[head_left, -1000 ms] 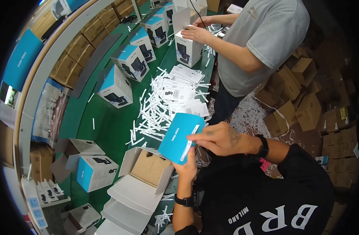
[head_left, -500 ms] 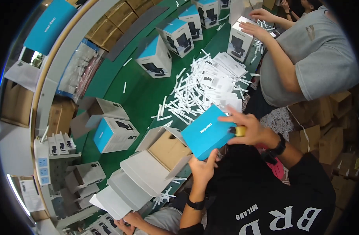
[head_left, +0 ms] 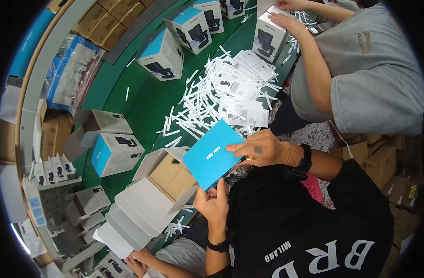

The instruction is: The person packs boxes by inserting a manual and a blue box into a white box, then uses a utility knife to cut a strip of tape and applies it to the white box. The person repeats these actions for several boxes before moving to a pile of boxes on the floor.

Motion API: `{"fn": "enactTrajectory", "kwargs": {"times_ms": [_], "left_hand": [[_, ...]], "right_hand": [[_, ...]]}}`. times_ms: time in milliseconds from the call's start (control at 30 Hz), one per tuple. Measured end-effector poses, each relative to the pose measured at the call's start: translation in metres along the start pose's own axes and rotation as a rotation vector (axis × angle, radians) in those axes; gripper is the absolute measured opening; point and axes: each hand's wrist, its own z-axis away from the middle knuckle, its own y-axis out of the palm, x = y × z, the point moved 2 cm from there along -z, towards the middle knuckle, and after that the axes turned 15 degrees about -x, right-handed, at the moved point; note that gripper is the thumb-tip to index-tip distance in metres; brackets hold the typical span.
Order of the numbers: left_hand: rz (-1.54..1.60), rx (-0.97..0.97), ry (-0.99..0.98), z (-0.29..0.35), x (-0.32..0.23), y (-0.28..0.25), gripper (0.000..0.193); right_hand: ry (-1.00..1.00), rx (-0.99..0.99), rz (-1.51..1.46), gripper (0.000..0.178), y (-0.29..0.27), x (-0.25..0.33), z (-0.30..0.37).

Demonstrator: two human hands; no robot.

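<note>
A bright blue-faced box is held between my two hands, its blue face turned up. My left hand grips its near corner, the thumb along the edge. Closed over the right edge, my right hand presses thumb and fingers to the box; a yellow band shows at one finger. The box overlaps the edge of an open white carton, whose long flaps spread toward the lower left. Brown cardboard lies inside that carton. The underside of the blue box is hidden.
Paper strips and printed leaflets heap on the green table. Printed cartons line its far side; another open carton stands left. A co-worker's hands touch a carton at upper right. Another person's hand is at lower left.
The view has shifted, so the table's things sit farther left. My right hand, spread and blurred before, now grips the box edge. The blue box has tilted, showing its face more squarely.
</note>
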Motion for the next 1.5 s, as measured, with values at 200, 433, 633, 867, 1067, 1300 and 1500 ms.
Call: {"fn": "enactTrajectory", "kwargs": {"times_ms": [200, 433, 633, 867, 1067, 1300, 1500], "left_hand": [[-0.334, -0.244, 0.310, 0.009, -0.014, 0.001, 0.029], [-0.465, -0.153, 0.841, -0.004, -0.018, 0.004, 0.034], [-0.396, 0.073, 0.893, 0.010, 0.014, -0.001, 0.024], [-0.377, -0.099, 0.935, 0.004, 0.015, 0.010, 0.025], [-0.567, 0.305, 0.949, -0.035, -0.033, 0.002, 0.049], [-0.916, 0.521, 0.634, -0.096, -0.075, 0.035, 0.112], [-0.938, 0.469, 0.323, -0.190, -0.123, 0.051, 0.118]], "right_hand": [[0.089, -0.049, -0.074, 0.031, 0.005, 0.005, 0.019], [0.064, -0.059, -0.095, 0.025, 0.000, 0.006, 0.026], [-0.003, 0.020, -0.041, 0.022, 0.000, 0.000, 0.047], [0.101, -0.099, -0.117, 0.024, 0.009, 0.010, 0.045], [0.301, -0.115, -0.225, 0.025, 0.020, 0.007, 0.041], [0.391, -0.159, -0.112, 0.022, 0.022, 0.028, 0.040], [1.219, -0.873, -0.514, 0.015, 0.006, 0.046, 0.103]]}}
